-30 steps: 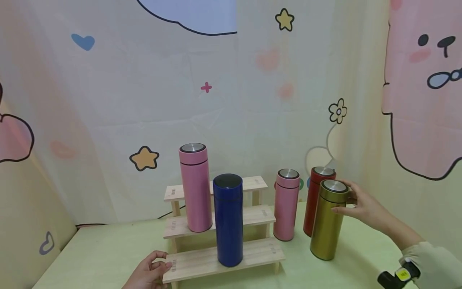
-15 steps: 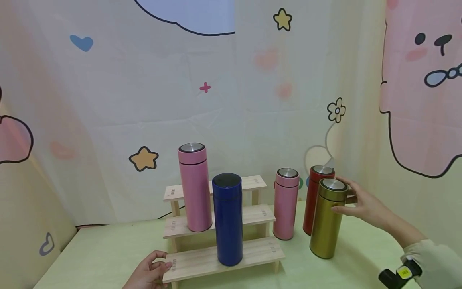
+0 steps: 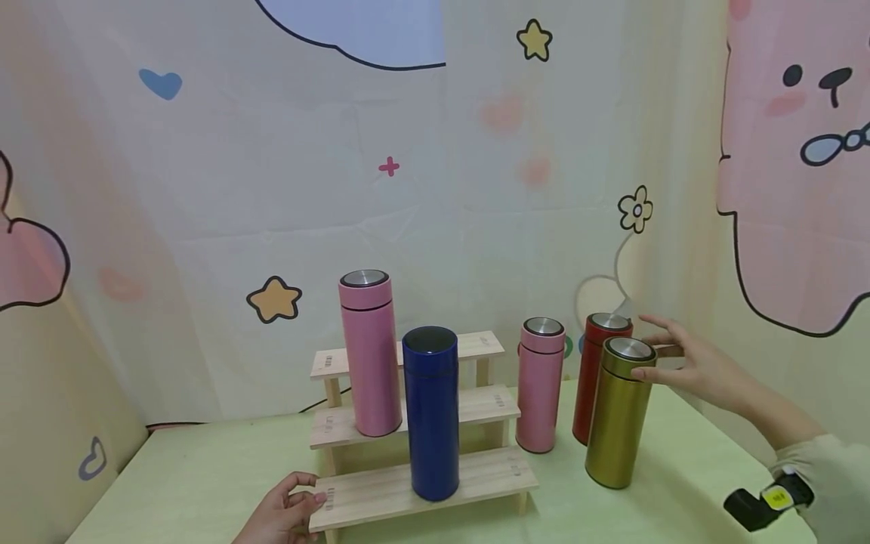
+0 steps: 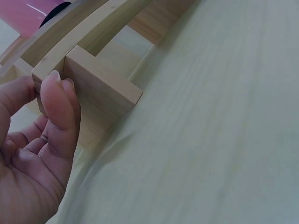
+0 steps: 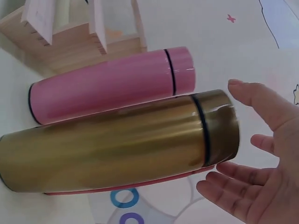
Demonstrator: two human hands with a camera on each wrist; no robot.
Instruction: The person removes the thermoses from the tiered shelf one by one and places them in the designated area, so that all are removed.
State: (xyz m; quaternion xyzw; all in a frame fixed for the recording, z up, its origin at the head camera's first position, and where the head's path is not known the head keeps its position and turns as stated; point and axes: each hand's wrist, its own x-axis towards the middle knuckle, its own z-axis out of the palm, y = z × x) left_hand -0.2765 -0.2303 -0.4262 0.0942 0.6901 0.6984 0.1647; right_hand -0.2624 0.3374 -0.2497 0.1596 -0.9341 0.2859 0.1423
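While the left hand (image 3: 275, 515) at 7 o'clock in the head view pinches the left end of the wooden rack (image 3: 479, 345), a blue bottle (image 3: 433, 427) stands upright at 6 on its lowest board (image 3: 367, 491). At 4 o'clock the gold bottle (image 3: 615, 434) stands upright on the desk (image 3: 204, 468); the right hand (image 3: 700, 370) spreads about its lid (image 5: 222, 130), fingers apart and gripping nothing, though I cannot tell whether any fingertip touches. Between 4 and 5 stands a short pink bottle (image 3: 540, 397); a red bottle (image 3: 590, 393) is behind the gold one, and a tall pink bottle (image 3: 370, 359), toward 7:30, is on the middle board (image 3: 485, 406). The step in hand looks like taking or releasing the gold bottle; lifting it would call for closing thumb and fingers round the lid, keeping clear of the red bottle.
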